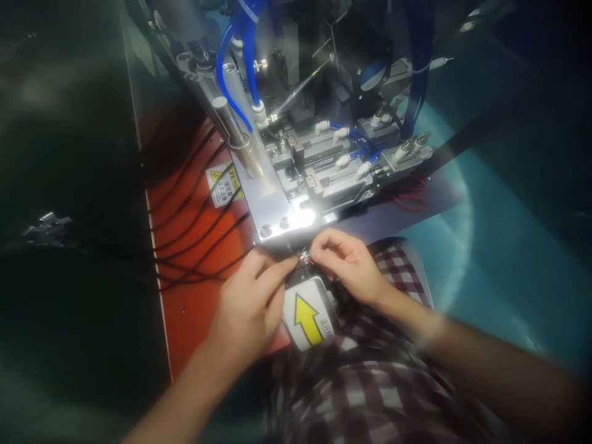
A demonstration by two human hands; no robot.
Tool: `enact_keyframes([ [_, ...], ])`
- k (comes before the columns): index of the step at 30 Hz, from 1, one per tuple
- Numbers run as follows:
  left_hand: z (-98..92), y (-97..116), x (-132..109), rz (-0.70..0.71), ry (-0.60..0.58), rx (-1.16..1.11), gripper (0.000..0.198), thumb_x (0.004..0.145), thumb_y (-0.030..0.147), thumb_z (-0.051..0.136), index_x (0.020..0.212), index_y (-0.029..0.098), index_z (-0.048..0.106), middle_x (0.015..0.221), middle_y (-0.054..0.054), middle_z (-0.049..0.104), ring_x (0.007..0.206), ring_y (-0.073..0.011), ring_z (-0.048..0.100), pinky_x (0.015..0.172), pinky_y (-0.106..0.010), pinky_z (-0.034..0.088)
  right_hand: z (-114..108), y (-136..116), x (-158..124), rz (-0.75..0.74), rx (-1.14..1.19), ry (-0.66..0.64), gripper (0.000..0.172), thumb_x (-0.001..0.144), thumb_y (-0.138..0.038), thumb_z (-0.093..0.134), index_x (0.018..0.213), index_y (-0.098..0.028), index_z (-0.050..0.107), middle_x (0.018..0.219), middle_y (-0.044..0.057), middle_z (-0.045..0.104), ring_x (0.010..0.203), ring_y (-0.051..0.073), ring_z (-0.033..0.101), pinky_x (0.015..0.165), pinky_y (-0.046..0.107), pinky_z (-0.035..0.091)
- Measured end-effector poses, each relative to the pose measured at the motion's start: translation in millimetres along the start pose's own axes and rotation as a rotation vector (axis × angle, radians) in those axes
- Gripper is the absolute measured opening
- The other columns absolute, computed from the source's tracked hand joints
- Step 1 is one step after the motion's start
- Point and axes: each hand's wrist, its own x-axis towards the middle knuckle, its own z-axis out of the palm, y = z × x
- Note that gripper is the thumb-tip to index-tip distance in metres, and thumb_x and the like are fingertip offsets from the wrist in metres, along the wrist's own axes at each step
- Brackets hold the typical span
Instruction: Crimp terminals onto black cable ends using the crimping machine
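Observation:
My left hand point(253, 293) is closed, its thumb and forefinger meeting at a small metallic piece point(304, 258) with a bit of red on it. From the right, my right hand point(349, 262) pinches at the same spot with curled fingers. The piece is too small to name, and the fingertips partly cover it. Both hands are just in front of the machine's metal plate point(268, 200). Below them sits a white cover point(300, 330) with a yellow arrow point(308, 317).
Pneumatic cylinders point(328, 163) with blue hoses point(250, 55) stand behind the hands. Black cables point(198, 213) cross the orange base plate point(173, 333) at left, near a warning label point(225, 185). Checkered clothing point(370, 394) is close below.

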Motion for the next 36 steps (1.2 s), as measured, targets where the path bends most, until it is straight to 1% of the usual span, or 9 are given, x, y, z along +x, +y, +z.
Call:
enact_keyframes([
  [6, 0.9, -0.8, -1.0, 0.004, 0.009, -0.005, 0.026, 0.087, 0.005, 0.053, 0.107, 0.011, 0.068, 0.082, -0.003, 0.052, 0.074, -0.0108, 0.054, 0.062, -0.021, 0.047, -0.2, 3.3, -1.4, -0.076, -0.046, 0.030, 0.011, 0.084, -0.021, 0.059, 0.074, -0.018, 0.055, 0.071, -0.002, 0.051, 0.053, 0.009, 0.043, 0.049, 0.025, 0.033],
  [11, 1.0, -0.9, -1.0, 0.001, 0.005, 0.002, 0.026, 0.087, 0.004, 0.052, 0.107, 0.011, 0.068, 0.081, -0.003, 0.052, 0.072, -0.0104, 0.054, 0.061, -0.020, 0.046, -0.6, 7.6, 0.2, -0.198, -0.104, 0.060, 0.010, 0.084, -0.016, 0.058, 0.074, -0.018, 0.057, 0.076, 0.000, 0.054, 0.061, 0.011, 0.047, 0.054, 0.026, 0.036],
  [14, 0.9, -1.1, -0.7, 0.004, 0.003, 0.001, 0.026, 0.087, 0.004, 0.053, 0.107, 0.011, 0.068, 0.081, -0.003, 0.052, 0.072, -0.0104, 0.053, 0.061, -0.021, 0.046, 0.5, 8.5, 0.3, -0.221, -0.120, 0.075, 0.010, 0.084, -0.015, 0.058, 0.074, -0.017, 0.058, 0.077, 0.001, 0.055, 0.065, 0.012, 0.049, 0.056, 0.026, 0.037],
  [17, 1.0, -1.0, -0.7, 0.003, 0.003, 0.006, 0.027, 0.087, 0.004, 0.053, 0.107, 0.010, 0.069, 0.081, -0.003, 0.051, 0.072, -0.0103, 0.053, 0.061, -0.021, 0.046, 1.6, 7.3, -0.3, -0.153, -0.071, 0.080, 0.010, 0.083, -0.019, 0.059, 0.074, -0.017, 0.058, 0.072, -0.001, 0.054, 0.058, 0.010, 0.046, 0.051, 0.024, 0.035],
  [20, 1.1, -0.6, -1.0, 0.002, 0.005, 0.004, 0.027, 0.087, 0.004, 0.052, 0.107, 0.010, 0.069, 0.081, -0.003, 0.052, 0.073, -0.0105, 0.053, 0.062, -0.021, 0.046, 0.9, 4.9, -1.6, -0.006, -0.012, 0.058, 0.012, 0.084, -0.025, 0.061, 0.076, -0.017, 0.057, 0.062, -0.004, 0.050, 0.047, 0.007, 0.042, 0.045, 0.022, 0.032],
  [23, 1.0, -0.2, -1.1, -0.005, 0.005, -0.003, 0.026, 0.087, 0.004, 0.053, 0.106, 0.010, 0.069, 0.081, -0.003, 0.052, 0.072, -0.0099, 0.053, 0.061, -0.020, 0.046, -1.0, 2.7, -5.0, 0.077, 0.025, 0.046, 0.017, 0.086, -0.031, 0.058, 0.076, -0.017, 0.057, 0.059, -0.005, 0.049, 0.045, 0.007, 0.041, 0.044, 0.022, 0.033],
  [25, 1.1, -0.2, -1.0, -0.009, 0.005, -0.009, 0.026, 0.087, 0.004, 0.053, 0.107, 0.010, 0.069, 0.081, -0.003, 0.052, 0.072, -0.0096, 0.053, 0.061, -0.020, 0.046, -1.1, 1.8, -8.7, 0.095, 0.012, 0.063, 0.019, 0.086, -0.033, 0.058, 0.077, -0.017, 0.058, 0.060, -0.005, 0.049, 0.046, 0.007, 0.040, 0.045, 0.022, 0.032],
  [31, 2.1, -0.2, -0.4, -0.016, 0.011, -0.019, 0.026, 0.087, 0.004, 0.053, 0.108, 0.010, 0.068, 0.084, -0.003, 0.053, 0.076, -0.0097, 0.054, 0.064, -0.020, 0.047, 7.7, 1.1, -17.5, 0.144, -0.097, 0.130, 0.015, 0.077, -0.030, 0.067, 0.076, -0.016, 0.062, 0.060, -0.003, 0.052, 0.051, 0.009, 0.042, 0.047, 0.023, 0.032],
  [36, 0.6, 0.4, -1.1, -0.023, 0.013, -0.013, 0.026, 0.087, 0.004, 0.054, 0.107, 0.011, 0.068, 0.083, -0.002, 0.052, 0.074, -0.0091, 0.054, 0.062, -0.019, 0.046, 11.2, 0.3, -20.8, 0.095, -0.150, 0.169, 0.014, 0.081, -0.028, 0.063, 0.075, -0.016, 0.063, 0.058, -0.003, 0.050, 0.051, 0.010, 0.042, 0.048, 0.024, 0.033],
])
